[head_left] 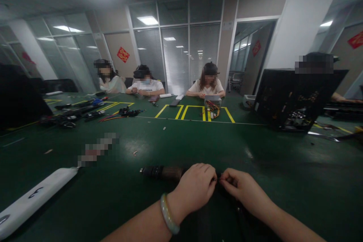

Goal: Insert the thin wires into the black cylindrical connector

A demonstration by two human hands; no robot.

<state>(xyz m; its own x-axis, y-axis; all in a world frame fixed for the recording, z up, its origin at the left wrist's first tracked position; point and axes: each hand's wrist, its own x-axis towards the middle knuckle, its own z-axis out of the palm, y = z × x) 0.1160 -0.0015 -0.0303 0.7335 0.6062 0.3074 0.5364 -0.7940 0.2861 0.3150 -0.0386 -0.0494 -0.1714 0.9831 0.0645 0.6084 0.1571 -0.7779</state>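
Observation:
On the green table in front of me lies a dark, long bundle (170, 172), which looks like sleeved cable with a ribbed black end pointing left. My left hand (197, 181), with a pale bangle on its wrist, is closed over the right part of this bundle. Close beside it, my right hand (239, 185) is closed, thumb and fingers pinched together at the bundle's right end. What sits between those fingertips is too small and dark to make out. A dark strand seems to run down below my right hand.
At the left lies a long white case (36, 204) with a handwritten mark. Behind it are black cables (76, 111). An open black computer case (295, 102) stands right. Across the table, a metal box with coloured wires (212, 106) lies before a seated person (209, 83); other people sit nearby.

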